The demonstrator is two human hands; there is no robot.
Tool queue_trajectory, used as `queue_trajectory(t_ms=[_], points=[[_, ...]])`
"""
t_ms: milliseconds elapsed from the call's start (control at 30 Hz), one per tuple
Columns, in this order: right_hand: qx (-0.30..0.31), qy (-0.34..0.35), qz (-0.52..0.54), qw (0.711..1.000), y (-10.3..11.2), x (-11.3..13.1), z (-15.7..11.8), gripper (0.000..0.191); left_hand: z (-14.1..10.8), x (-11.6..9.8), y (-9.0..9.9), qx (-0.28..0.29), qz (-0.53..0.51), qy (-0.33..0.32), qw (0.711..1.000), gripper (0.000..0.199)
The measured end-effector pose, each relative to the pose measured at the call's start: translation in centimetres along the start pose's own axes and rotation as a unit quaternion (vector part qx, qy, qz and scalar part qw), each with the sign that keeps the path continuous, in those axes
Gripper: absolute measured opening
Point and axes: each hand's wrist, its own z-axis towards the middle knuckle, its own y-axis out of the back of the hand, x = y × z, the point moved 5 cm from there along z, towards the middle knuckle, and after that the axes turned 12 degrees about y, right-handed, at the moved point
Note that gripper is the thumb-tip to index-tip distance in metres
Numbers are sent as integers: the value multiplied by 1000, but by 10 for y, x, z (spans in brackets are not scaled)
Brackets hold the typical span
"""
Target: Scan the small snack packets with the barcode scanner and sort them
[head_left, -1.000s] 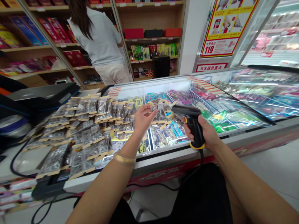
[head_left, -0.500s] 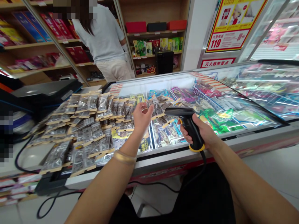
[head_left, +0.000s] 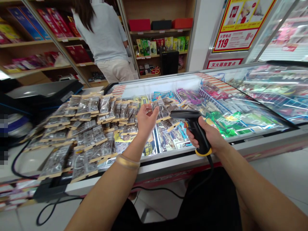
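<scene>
My right hand (head_left: 209, 136) is wrapped round the grip of a black and yellow barcode scanner (head_left: 197, 133), whose head points left. My left hand (head_left: 147, 118), with a gold bangle (head_left: 128, 161) on the wrist, has its fingers curled at the left edge of a clear snack packet (head_left: 163, 111) with a tan strip. Thumb and fingertips seem to pinch that edge, though the contact is partly hidden. To the left, a large heap of similar packets (head_left: 92, 136) covers the end of the freezer's glass top. More packets lie behind the scanner head.
Under the glass of the chest freezer (head_left: 173, 165) are ice cream packs and wire baskets (head_left: 214, 102). A person (head_left: 106, 38) stands behind it, facing the shelves (head_left: 158, 9). The scanner's black cable (head_left: 163, 190) hangs by my legs. Dark equipment (head_left: 45, 93) stands at left.
The view has shifted slightly, with the heap a little further left in the picture. Both hands, the scanner and the packet keep nearly the same places.
</scene>
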Motion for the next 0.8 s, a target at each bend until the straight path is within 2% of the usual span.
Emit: queue_trajectory(t_ms=[267,367,433,500,567,700,800], points=[[-31,9,4,999,3,-1,-2,62,-3,1,-2,-19,7,5,1000,26],[-16,12,11,1000,-6,0,3,59,-6,-7,-1,-31,4,6,1000,24],[5,15,15,1000,-19,3,10,59,-5,-20,8,-44,1,-12,999,23],[30,21,19,999,-36,6,20,60,-1,-36,25,-61,2,-43,997,23],[58,30,21,998,-55,9,30,61,7,-53,53,-88,5,-76,993,22],[95,31,33,994,-90,6,52,63,30,-79,125,-175,23,-112,978,22],[106,10,49,993,-108,-5,64,64,47,-89,171,-229,57,-104,966,24]])
